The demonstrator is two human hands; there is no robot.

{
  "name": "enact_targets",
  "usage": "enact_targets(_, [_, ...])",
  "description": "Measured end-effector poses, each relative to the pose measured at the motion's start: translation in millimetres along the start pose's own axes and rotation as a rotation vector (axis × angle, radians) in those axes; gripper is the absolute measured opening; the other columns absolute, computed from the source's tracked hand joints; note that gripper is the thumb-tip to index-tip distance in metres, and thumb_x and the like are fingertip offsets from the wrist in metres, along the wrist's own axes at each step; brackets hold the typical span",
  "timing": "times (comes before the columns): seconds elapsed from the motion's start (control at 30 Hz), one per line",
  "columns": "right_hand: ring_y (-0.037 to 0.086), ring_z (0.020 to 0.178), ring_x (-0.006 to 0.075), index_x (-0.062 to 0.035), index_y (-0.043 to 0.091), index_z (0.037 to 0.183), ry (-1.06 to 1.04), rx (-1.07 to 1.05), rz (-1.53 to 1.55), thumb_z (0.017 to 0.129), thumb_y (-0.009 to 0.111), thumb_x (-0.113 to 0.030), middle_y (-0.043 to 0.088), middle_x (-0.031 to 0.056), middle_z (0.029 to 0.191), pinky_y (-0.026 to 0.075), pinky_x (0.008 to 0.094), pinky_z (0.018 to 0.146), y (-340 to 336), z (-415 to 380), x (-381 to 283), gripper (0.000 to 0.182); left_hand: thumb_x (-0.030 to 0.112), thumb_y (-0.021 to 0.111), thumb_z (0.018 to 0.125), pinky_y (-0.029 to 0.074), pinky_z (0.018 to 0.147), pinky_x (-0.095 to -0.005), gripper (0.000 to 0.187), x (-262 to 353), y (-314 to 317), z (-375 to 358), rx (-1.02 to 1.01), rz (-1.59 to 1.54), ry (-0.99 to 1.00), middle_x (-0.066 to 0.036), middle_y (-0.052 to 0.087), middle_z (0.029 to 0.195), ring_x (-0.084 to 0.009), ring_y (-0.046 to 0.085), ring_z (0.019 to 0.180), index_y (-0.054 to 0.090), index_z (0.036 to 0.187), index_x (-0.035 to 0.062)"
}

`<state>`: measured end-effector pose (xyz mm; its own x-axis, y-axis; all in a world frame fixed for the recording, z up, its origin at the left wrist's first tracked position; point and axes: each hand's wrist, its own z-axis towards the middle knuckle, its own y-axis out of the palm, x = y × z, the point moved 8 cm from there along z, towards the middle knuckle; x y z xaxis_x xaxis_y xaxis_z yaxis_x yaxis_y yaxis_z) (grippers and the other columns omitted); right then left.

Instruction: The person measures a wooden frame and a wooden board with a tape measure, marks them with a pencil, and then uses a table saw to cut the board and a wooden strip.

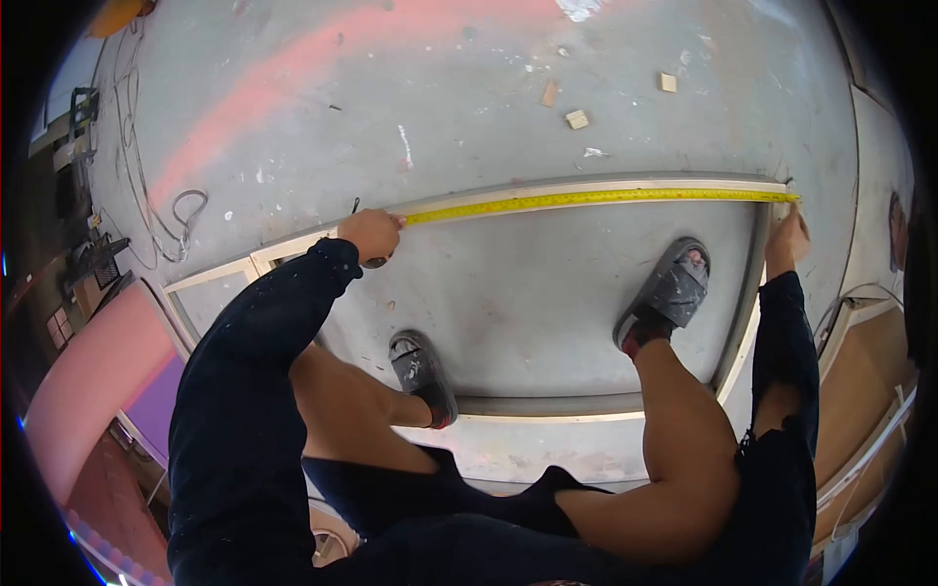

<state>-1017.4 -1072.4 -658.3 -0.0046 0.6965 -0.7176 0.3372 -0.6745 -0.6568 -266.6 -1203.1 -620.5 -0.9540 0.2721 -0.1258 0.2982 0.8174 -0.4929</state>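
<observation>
A yellow tape measure (596, 199) stretches along the far rail of a pale wooden frame (547, 184) lying on the floor. My left hand (369, 235) is closed around the tape's case at the left, with only a dark bit of it showing under the palm. At the frame's far right corner, my right hand (789, 240) has its fingers closed on the tape's end. The blade runs nearly straight between both hands, close over the rail. My feet, in grey spattered slides (674, 285), stand inside the frame.
Small wood offcuts (576, 119) lie on the paint-marked floor beyond the frame. A cable (186, 220) snakes along the left. Pink curved panels (98, 381) stand at the lower left, and brown framed boards (865, 381) are at the right. The frame continues leftward in another section.
</observation>
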Motion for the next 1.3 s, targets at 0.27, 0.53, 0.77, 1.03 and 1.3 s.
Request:
enact_targets(0.27, [0.060,0.092,0.0270,-0.0093,0.068,0.100,-1.047,-0.623,-0.150,0.076,0.073,-0.018,0.064,0.0096,0.098,0.047,0.0382,0.084,151.3,-284.9,-161.3,0.026,0.044,0.038,0.097,0.052,0.074,-0.0463,0.052,6.4,-6.2,1.0,-0.066,-0.007,0.084,-0.019,0.069,0.088,-0.0364,0.066,0.084,0.069,0.094,0.0019])
enact_targets(0.53, [0.056,0.105,0.0312,-0.0075,0.072,0.095,-1.040,-1.125,-0.858,0.077,0.074,-0.042,0.062,0.0125,0.105,0.044,0.0492,0.088,263.4,-559.9,-132.1,0.039,0.040,0.045,0.092,0.052,0.075,-0.0439,0.045,8.7,-8.5,4.7,-0.042,-0.010,0.281,-0.019,0.069,0.092,-0.0336,0.067,0.086,0.070,0.093,0.0032])
enact_targets(0.77, [0.056,0.111,0.0300,-0.0022,0.069,0.097,-1.108,-0.946,-1.116,0.079,0.072,-0.034,0.063,0.0121,0.109,0.045,0.0509,0.090,278.9,-581.2,-133.5,0.036,0.027,0.052,0.079,0.053,0.075,-0.0410,0.031,6.0,-12.8,-5.2,0.059,-0.207,0.395,-0.017,0.070,0.088,-0.0280,0.069,0.085,0.074,0.086,0.0056])
enact_targets(1.03, [0.057,0.108,0.0271,-0.0117,0.070,0.096,-1.140,-0.781,-1.321,0.083,0.068,-0.033,0.062,0.0079,0.109,0.040,0.0557,0.090,281.5,-589.0,-128.7,0.025,0.046,0.050,0.089,0.050,0.082,-0.0436,0.047,-58.9,11.2,-4.7,0.223,-0.315,0.435,-0.017,0.069,0.101,-0.0327,0.066,0.094,0.070,0.102,0.0066])
enact_targets(1.3, [0.057,0.109,0.0232,-0.0168,0.070,0.096,-1.026,-0.775,-1.330,0.086,0.065,-0.037,0.062,0.0035,0.109,0.037,0.0572,0.092,278.4,-586.1,-131.4,0.023,0.066,0.044,0.086,0.036,0.088,-0.0614,0.067,-343.6,89.3,-12.6,0.256,-0.249,-0.024,-0.014,0.068,0.102,-0.0320,0.062,0.102,0.071,0.092,0.0050])
